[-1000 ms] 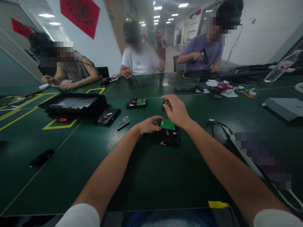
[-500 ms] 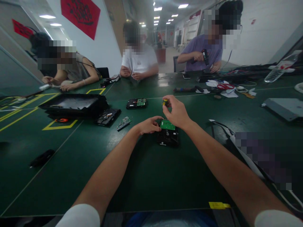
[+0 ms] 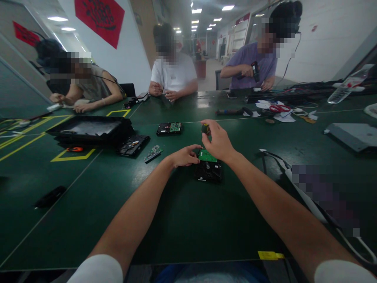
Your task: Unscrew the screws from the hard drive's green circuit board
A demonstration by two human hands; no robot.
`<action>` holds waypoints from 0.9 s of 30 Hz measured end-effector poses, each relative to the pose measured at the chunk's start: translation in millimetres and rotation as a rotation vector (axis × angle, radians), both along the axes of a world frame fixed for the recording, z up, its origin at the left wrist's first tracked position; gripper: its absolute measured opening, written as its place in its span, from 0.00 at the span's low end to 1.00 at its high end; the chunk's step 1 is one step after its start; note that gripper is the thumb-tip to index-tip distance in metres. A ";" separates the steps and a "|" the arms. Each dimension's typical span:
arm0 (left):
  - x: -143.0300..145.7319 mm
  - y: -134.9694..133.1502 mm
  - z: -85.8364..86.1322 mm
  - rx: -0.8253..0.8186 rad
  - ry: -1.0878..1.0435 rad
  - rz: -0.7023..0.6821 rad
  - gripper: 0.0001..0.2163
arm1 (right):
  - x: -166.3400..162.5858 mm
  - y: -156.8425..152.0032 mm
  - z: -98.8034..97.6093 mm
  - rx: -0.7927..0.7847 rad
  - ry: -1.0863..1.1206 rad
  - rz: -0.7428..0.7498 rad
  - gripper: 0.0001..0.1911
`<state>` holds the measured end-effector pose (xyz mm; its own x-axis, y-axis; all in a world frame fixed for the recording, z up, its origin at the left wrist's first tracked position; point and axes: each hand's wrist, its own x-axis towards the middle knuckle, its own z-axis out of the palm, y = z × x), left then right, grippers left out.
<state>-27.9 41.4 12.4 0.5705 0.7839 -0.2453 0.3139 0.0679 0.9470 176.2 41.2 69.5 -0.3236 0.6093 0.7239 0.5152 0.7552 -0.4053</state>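
Note:
A black hard drive (image 3: 208,173) with a green circuit board (image 3: 207,155) lies on the green table in front of me. My right hand (image 3: 217,138) is closed around the yellow-and-dark handle of a screwdriver (image 3: 205,129), held upright over the far left part of the board. The screwdriver's tip is hard to make out. At the drive's left edge, my left hand (image 3: 187,156) grips the side, with its index finger reaching toward the screwdriver's shaft. To the left lie a loose circuit board piece (image 3: 153,153) and a second hard drive (image 3: 169,128).
A black tray (image 3: 90,129) and another drive (image 3: 134,145) sit at the left. A grey metal box (image 3: 353,136), a white cable (image 3: 306,196) and a plastic bottle (image 3: 349,84) are on the right. Three people sit across the table; one holds a power drill (image 3: 255,71).
My right hand has turned slightly on the screwdriver handle, and less yellow shows. My left hand stays at the drive's edge. The view has shifted a little.

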 end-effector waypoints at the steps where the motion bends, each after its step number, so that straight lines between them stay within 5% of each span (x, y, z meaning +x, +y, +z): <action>1: 0.1 -0.3 0.3 0.002 0.001 -0.002 0.34 | 0.2 0.7 -0.4 -0.004 0.002 -0.006 0.22; 27: 0.3 -0.6 0.4 0.011 0.005 -0.001 0.34 | 0.9 0.4 -0.6 -0.006 -0.003 -0.010 0.22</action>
<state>-27.6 40.7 12.8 0.5699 0.7862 -0.2391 0.3184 0.0570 0.9463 177.0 41.6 68.9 -0.3195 0.6167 0.7194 0.5243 0.7475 -0.4079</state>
